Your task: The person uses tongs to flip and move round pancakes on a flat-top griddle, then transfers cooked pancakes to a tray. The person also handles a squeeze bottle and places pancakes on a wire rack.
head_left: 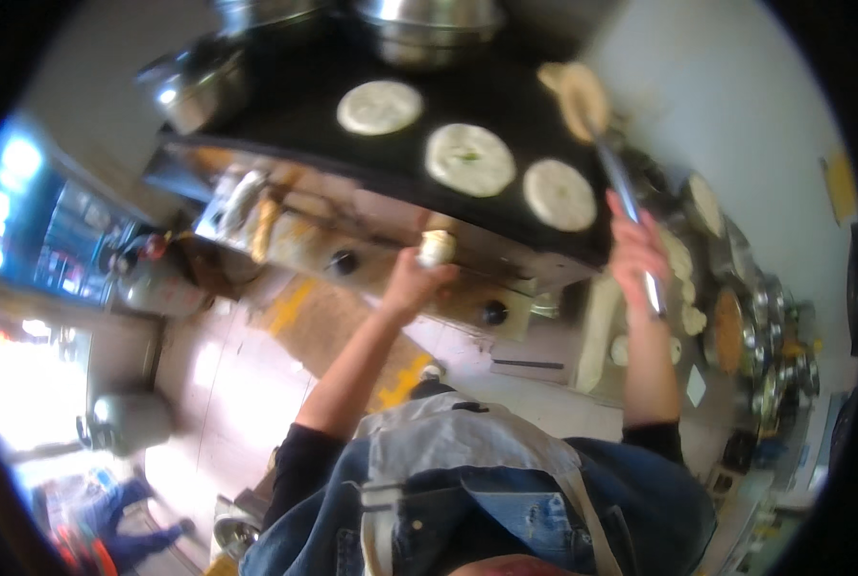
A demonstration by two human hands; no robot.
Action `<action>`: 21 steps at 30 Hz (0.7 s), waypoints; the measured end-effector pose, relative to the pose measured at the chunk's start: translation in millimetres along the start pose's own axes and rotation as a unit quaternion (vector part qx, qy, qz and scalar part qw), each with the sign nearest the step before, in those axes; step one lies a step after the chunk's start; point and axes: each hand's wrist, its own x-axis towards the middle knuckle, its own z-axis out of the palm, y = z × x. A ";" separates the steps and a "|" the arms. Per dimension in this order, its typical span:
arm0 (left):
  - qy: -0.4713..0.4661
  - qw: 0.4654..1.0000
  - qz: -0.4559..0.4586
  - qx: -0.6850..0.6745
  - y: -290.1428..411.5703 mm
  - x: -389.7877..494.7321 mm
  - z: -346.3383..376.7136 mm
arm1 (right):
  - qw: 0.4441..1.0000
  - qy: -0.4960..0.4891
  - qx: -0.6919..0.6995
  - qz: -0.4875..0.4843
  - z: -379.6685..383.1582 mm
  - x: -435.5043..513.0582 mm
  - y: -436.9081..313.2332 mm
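Observation:
My left hand (416,284) is in front of the griddle's near edge, closed around a small pale rounded object (437,247); blur hides what it is. My right hand (638,248) grips the metal handle (620,173) of a long utensil. Its far end meets a browned flatbread (586,104) at the right back of the black griddle (285,108); the working end is not clear. Three pale round flatbreads lie on the griddle: one at the back (380,107), one in the middle with green showing (470,160), and one nearer my right hand (560,195).
Metal pots (429,29) stand at the griddle's back and left. To the right, a work surface (634,371) holds strips of dough (602,324), beside a pan of brown filling (728,330) and several metal containers. Gas cylinders (130,421) are on the left; another person (116,515) is at lower left.

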 end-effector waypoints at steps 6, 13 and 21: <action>0.057 0.992 -0.093 0.063 -36.3 -117.9 -22.0 | 0.977 0.052 -0.186 0.088 32.6 -60.0 111.8; 0.018 0.995 -0.096 -0.028 -64.6 -261.3 -49.2 | 0.813 0.244 -0.483 0.213 20.7 -102.3 197.2; 0.030 0.984 -0.036 0.171 -100.0 -347.0 -76.7 | 0.958 0.161 -0.198 0.130 -34.7 -117.2 210.1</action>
